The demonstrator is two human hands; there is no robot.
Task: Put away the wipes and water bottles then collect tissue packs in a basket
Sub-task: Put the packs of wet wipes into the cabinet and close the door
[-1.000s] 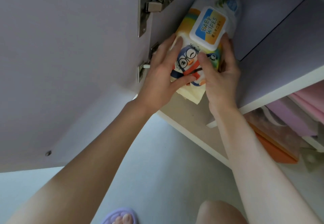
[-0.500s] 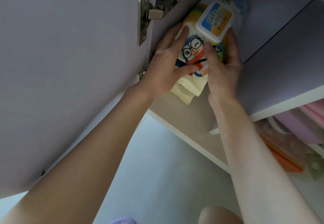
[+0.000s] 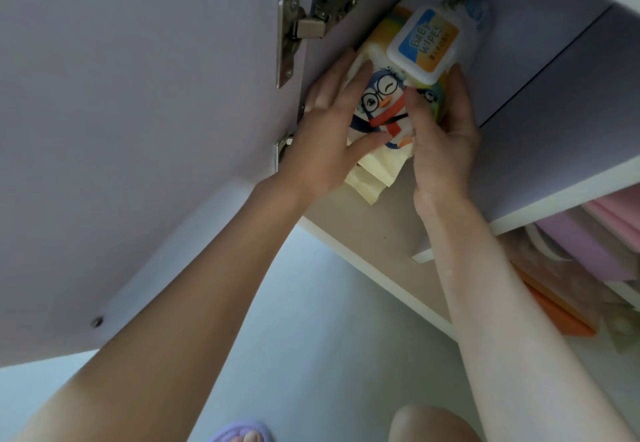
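A pack of baby wipes (image 3: 391, 95) with a penguin picture and a white flip lid lies inside an open lilac cabinet compartment, pushed against its left wall. It seems to rest on a second pale yellow pack (image 3: 369, 178) whose edge sticks out below. My left hand (image 3: 329, 140) holds the pack's left side with the thumb across its front. My right hand (image 3: 441, 137) grips its right side, thumb on the front. No water bottles, tissue packs or basket are in view.
The open cabinet door (image 3: 138, 130) with two metal hinges (image 3: 304, 22) fills the left. The beige shelf floor (image 3: 374, 241) runs below the hands. To the right, a lower shelf holds pink, purple and orange flat items (image 3: 571, 268). The pale floor, my knee and a purple slipper show below.
Both hands pushed the wipes pack up and deeper into the compartment, then held it there; between half a second ago and now the position barely differs.
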